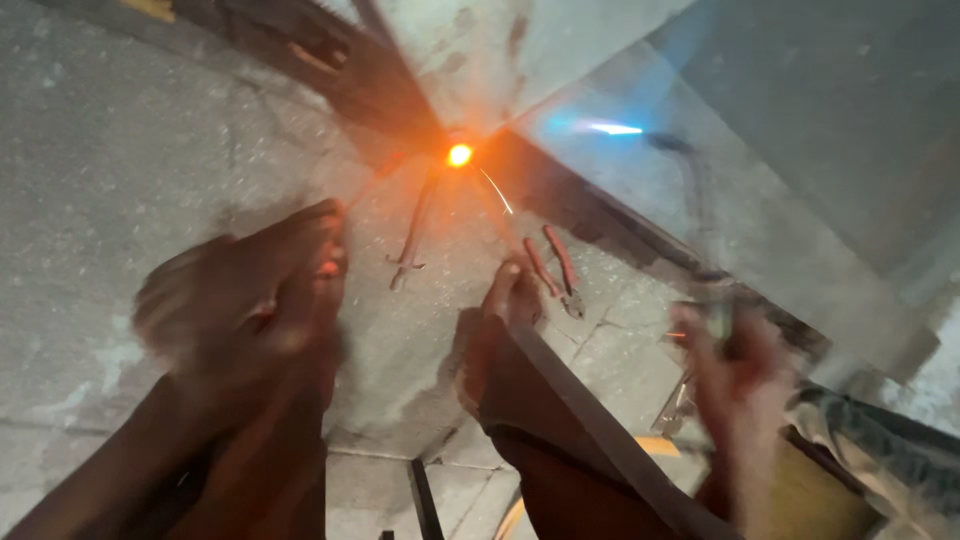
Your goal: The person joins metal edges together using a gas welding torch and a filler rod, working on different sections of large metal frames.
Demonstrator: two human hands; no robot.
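My left hand (240,300) hovers over the concrete floor (110,170). It is smeared by motion, with its fingers stretched toward a glowing orange spot (459,155) on a dark metal frame (340,60), and I see nothing in it. My right hand (740,375), also blurred, is closed around a thin dark tool (700,215) that reaches up toward a blue-white glare (612,128). Between the hands, a bare foot (508,300) and a leg in dark red cloth rest on the floor. A flat metal bar (610,430) lies across the leg.
Red-handled pliers (560,268) lie just beyond the foot. A second long-handled tool (412,240) lies below the glowing spot. A pale slanted panel (800,150) fills the upper right. Yellow cloth (800,490) shows at the bottom right.
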